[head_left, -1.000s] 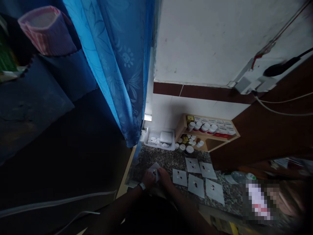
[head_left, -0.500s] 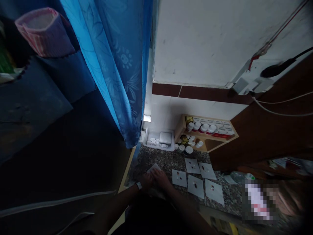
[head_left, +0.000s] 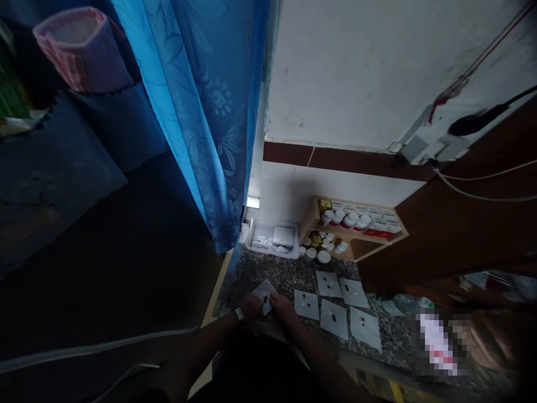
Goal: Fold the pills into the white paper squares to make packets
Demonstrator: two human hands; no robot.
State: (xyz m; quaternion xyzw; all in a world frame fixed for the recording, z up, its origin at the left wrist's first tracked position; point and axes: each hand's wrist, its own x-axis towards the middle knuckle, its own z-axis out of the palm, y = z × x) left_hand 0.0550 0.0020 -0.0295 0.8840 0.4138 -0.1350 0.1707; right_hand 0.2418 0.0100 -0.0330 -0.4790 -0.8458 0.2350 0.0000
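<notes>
A white paper square (head_left: 262, 288) with a few small dark and pale pills on it lies on the speckled counter, between my two hands. At its left edge, my left hand (head_left: 251, 308), with a white band on the wrist, has its fingers closed on the paper. Opposite, my right hand (head_left: 282, 309) pinches the right edge; its fingertips are dim. To the right lie several more paper squares, among them a near one (head_left: 306, 304) and a middle one (head_left: 334, 319), each flat with small pills on it.
Behind the papers are a clear plastic tray (head_left: 255, 250) of white packets and a wooden shelf (head_left: 356, 256) with bottles and boxes. White-lidded jars (head_left: 323, 258) stand before the shelf. A blue curtain (head_left: 210, 112) hangs left. At right lie a plastic bottle (head_left: 405, 305) and a blurred-out patch.
My hands, earlier close together over the paper, have moved apart to its two sides. The paper's middle and the pills on it now show.
</notes>
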